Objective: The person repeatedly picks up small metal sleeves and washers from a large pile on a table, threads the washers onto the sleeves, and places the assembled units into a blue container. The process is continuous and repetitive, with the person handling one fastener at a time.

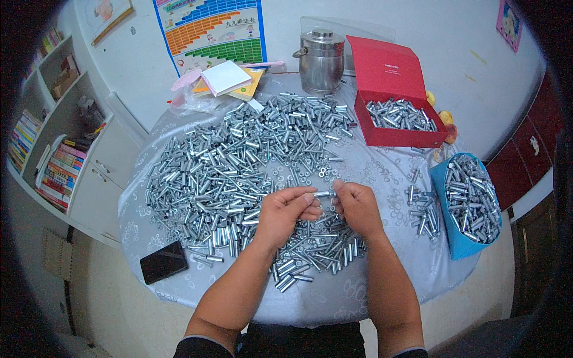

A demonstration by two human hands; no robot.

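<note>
Both hands meet over the middle of the table. A short silvery metal sleeve (323,194) lies level between them. My left hand (285,213) pinches its left end between thumb and bent fingers. At the other end my right hand (356,206) has thumb and fingertips closed on it; whether a bolt or washer sits there is hidden by the fingers. Around and beneath the hands spreads a large heap of loose metal sleeves, bolts and washers (209,173). Small washers (323,172) lie just beyond my fingertips.
A red box (399,137) and a blue fabric bin (446,206), both filled with metal anchors, stand to the right. Loose anchors (422,215) lie beside the bin. A phone (163,262) rests at the left edge. Behind are a steel pot (322,62) and notebooks (225,77).
</note>
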